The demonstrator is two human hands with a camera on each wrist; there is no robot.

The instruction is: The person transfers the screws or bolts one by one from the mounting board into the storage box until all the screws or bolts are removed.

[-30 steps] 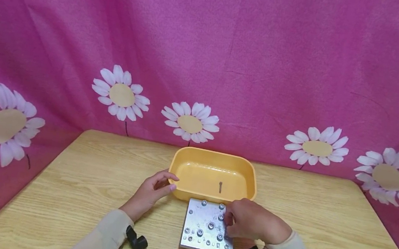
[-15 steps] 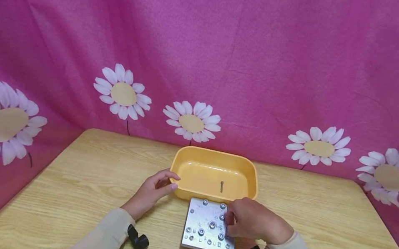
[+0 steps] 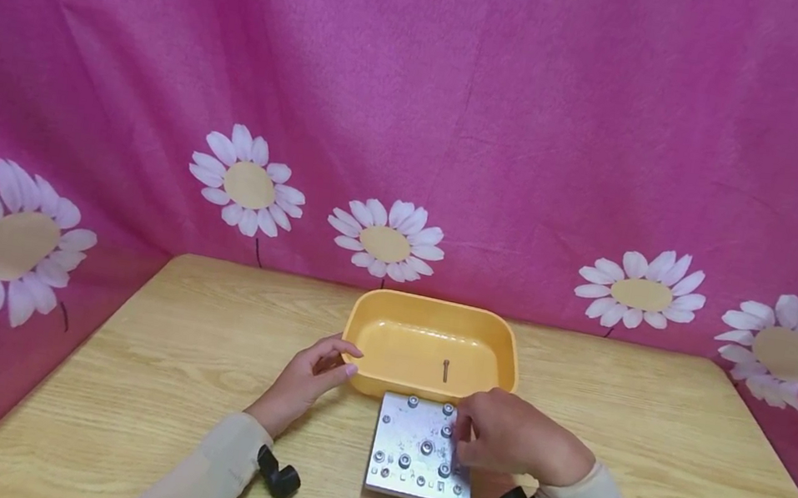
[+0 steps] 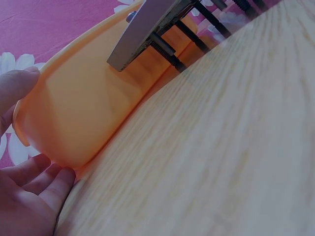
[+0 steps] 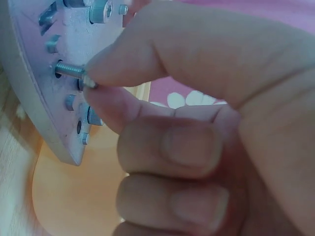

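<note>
A silvery metal plate [image 3: 426, 433] with several socket-head screws lies in front of a yellow plastic tub [image 3: 425, 393]. At the plate's right edge, my right hand [image 3: 521, 438] pinches a small screw [image 5: 71, 69] between thumb and forefinger. Its threaded shank stands in a hole of the plate; the fingertips partly cover its upper end. My left hand [image 3: 306, 380] holds the tub's near left corner, with one digit over the rim and other fingertips low against the wall. Inside the tub lies one loose screw [image 3: 445, 370].
Below the plate, several dark threaded shanks [image 4: 211, 19] stick out towards the wooden table [image 3: 203, 358]. A pink curtain [image 3: 520, 130] with white daisies hangs behind and at both sides. Black wrist cameras [image 3: 278, 475] sit on the sleeves.
The right fingers have shifted slightly at the screw, with the hand still by the plate's right edge. The left hand, tub and plate keep their places; the view has drifted a little.
</note>
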